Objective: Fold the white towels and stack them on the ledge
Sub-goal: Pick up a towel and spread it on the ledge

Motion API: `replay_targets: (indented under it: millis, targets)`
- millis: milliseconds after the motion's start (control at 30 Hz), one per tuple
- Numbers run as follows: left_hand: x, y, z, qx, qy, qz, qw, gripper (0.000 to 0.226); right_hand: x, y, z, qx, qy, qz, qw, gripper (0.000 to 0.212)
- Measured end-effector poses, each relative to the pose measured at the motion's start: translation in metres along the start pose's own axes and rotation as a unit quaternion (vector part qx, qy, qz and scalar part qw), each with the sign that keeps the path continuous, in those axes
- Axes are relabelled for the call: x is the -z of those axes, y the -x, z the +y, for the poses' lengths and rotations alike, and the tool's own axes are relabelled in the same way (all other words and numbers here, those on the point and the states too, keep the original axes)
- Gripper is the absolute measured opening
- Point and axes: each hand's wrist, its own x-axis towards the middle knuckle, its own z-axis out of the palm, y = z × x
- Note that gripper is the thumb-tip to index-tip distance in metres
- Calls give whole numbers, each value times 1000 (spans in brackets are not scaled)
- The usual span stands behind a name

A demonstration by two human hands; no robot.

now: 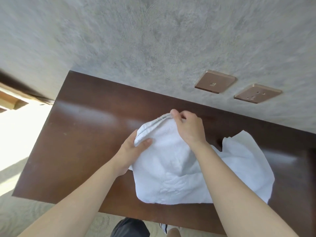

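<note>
At the far left, bright light falls across the floor beside the brown surface (71, 151). Moving right, the left hand (135, 147) grips the near-left end of a doubled hem of the towel (171, 177), thumb on top and fingers curled beneath. Next, the right hand (188, 127) pinches the far end of that same hem between thumb and fingertips, lifted a little off the wood. The held edge runs diagonally from the left hand, nearer the person, up and away to the right hand, closer to the wall (153, 40). The rest of the towel lies below and to the right of both hands, spreading rumpled toward the surface's front edge and right side. I judge the next fold must carry this edge toward that loose cloth. Further right, two bronze plates (215, 81) sit on the wall.
</note>
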Motion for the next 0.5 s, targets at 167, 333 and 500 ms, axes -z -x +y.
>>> replay_targets:
  millis: [167, 333, 500]
  targets:
    - [21, -2, 13, 27, -90, 63, 994, 39, -1, -20, -43, 256, 52, 89, 961, 34]
    - [41, -12, 7, 138, -185, 74, 970, 39, -19, -32, -29, 150, 83, -43, 984, 46]
    - [47, -14, -1, 132, -243, 90, 957, 42, -36, -28, 8, 74, 269, -149, 949, 69]
